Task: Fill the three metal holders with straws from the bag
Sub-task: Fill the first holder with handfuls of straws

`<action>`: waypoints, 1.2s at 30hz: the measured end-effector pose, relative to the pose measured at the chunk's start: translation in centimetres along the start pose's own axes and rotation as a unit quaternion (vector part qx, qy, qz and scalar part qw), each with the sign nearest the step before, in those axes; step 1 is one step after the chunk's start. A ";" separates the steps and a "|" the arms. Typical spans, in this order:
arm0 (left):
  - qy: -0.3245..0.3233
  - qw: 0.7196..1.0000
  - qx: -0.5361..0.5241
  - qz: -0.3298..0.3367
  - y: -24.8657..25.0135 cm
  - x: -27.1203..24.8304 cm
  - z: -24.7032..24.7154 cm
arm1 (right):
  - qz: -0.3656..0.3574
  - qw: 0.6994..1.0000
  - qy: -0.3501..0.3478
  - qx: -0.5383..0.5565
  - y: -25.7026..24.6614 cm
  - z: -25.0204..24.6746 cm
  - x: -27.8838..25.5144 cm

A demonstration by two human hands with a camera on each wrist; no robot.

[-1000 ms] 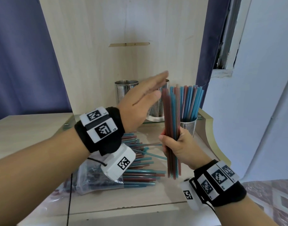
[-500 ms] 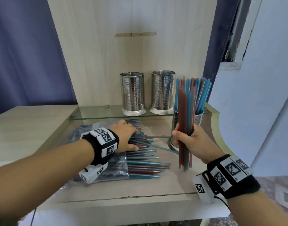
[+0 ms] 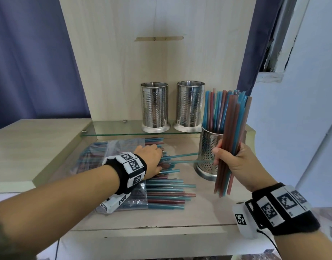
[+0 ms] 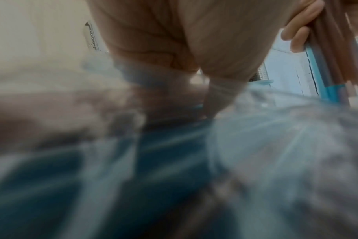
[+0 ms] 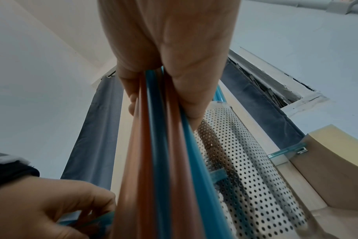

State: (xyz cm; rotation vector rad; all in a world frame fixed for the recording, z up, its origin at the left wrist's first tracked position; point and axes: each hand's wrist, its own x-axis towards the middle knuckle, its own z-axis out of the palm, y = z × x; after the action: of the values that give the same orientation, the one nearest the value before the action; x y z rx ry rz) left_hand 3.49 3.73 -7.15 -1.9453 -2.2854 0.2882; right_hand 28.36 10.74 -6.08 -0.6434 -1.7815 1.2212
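Note:
My right hand (image 3: 236, 162) grips an upright bundle of red and teal straws (image 3: 234, 124) just in front of the right metal holder (image 3: 206, 156). That holder stands on the desk with several straws (image 3: 214, 109) in it. Two empty perforated holders (image 3: 155, 107) (image 3: 189, 106) stand on the glass shelf (image 3: 120, 128). My left hand (image 3: 152, 160) lies on the loose straws (image 3: 165, 194) spilling from the clear bag (image 3: 109, 152). In the right wrist view the fingers of my left hand (image 5: 41, 210) curl round a few teal straws beside the bundle (image 5: 159, 161).
A wooden back panel (image 3: 161, 62) rises behind the shelf. Purple curtains (image 3: 30, 62) hang on both sides. The desk's curved right edge (image 3: 249, 136) is close to the filled holder. A white wall (image 3: 302, 128) lies to the right.
My left hand has dropped from beside the bundle's top down onto the straws at the bag's mouth. The right hand has carried the bundle a little to the right, in front of the filled holder.

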 end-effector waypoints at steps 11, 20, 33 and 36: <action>-0.012 0.999 -0.038 -0.013 -0.8 0.4 -0.6 | -0.002 1.000 0.001 -0.003 0.5 -0.7 0.0; 0.092 0.990 -0.106 -0.004 -2.7 0.6 -3.8 | -0.012 1.000 0.000 -0.022 0.2 -0.5 1.4; 0.353 0.796 -0.476 0.121 -4.4 -0.8 -13.9 | -0.044 0.999 -0.004 0.003 -1.1 0.4 2.9; 0.383 0.711 -0.573 0.140 -3.9 -0.8 -15.9 | -0.051 0.999 -0.012 -0.004 -1.4 1.0 3.2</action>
State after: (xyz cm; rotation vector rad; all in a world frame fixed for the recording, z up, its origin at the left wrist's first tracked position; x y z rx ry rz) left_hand 3.37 3.30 9.20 -2.0642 -1.5491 -1.9554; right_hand 25.99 12.23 -3.79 -0.5381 -1.8176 1.1569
